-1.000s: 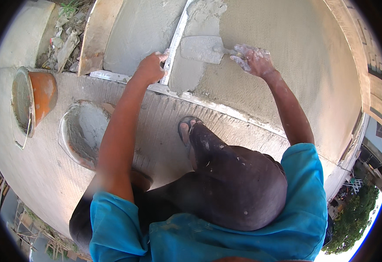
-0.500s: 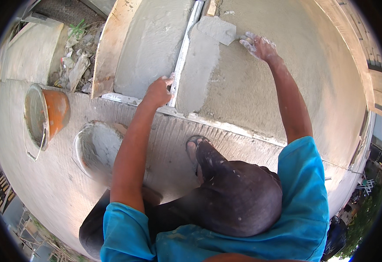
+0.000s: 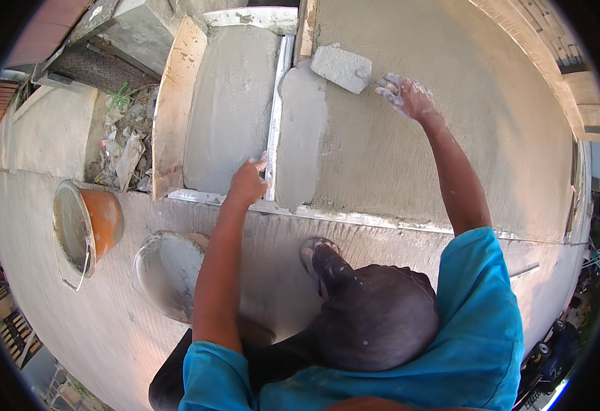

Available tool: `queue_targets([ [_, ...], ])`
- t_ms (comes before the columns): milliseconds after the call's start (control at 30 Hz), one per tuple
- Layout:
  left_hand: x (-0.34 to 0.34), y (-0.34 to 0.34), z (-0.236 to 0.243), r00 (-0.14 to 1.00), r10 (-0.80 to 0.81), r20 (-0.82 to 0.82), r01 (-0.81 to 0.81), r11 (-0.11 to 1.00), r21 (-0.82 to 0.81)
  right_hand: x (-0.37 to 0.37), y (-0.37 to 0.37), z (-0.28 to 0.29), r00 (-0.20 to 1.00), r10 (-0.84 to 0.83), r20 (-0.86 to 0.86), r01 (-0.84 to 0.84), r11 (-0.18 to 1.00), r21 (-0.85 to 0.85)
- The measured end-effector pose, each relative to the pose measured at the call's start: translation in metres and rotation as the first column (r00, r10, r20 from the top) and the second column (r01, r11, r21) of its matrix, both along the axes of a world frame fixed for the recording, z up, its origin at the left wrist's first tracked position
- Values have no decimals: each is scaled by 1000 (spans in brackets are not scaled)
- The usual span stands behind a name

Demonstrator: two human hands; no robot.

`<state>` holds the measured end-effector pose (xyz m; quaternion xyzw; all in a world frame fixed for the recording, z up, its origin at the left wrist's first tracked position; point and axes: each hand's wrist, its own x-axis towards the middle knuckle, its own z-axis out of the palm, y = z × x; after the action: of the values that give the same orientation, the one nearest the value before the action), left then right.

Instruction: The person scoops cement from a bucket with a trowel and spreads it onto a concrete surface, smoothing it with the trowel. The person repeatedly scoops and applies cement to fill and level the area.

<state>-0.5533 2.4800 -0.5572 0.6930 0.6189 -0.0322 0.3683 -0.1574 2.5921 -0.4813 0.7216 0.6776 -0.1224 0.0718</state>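
My right hand, smeared with cement, is closed round the handle of a trowel. Wet mortar coats the trowel's blade, which is over the far part of the grey mortar surface. My left hand grips the near end of a long, narrow metal straightedge, its fingers partly hidden. The straightedge runs away from me between a smooth mortar strip on the left and a wet, smoothed patch on its right. The trowel is apart from the straightedge, to its right.
An orange bucket lies tilted at the left; a second bucket with mortar inside is beside my left forearm. Boards and a pale edging strip border the mortar. Rubble lies beyond the left board.
The view has shifted, so the far end of the straightedge now shows. The trowel has moved slightly right, away from the straightedge, and its blade is tilted more. My left hand stays on the straightedge.
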Motion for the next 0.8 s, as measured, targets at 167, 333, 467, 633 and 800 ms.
queue_targets([
  [167,1,2,-5,995,45,85,-39,997,-72,8,33,-14,997,-72,32,71,997,17],
  [333,-3,-1,-11,996,36,76,-34,999,-20,18,53,-28,987,-141,-71,148,984,100],
  [467,2,2,8,998,44,50,-40,995,-90,11,36,-20,986,-55,159,27,985,172],
  [633,1,0,-1,997,46,63,-42,997,-68,9,49,-37,962,-169,-215,203,968,147],
  [800,3,0,14,995,77,58,-70,991,-117,-46,37,-37,965,-69,-253,82,996,40],
])
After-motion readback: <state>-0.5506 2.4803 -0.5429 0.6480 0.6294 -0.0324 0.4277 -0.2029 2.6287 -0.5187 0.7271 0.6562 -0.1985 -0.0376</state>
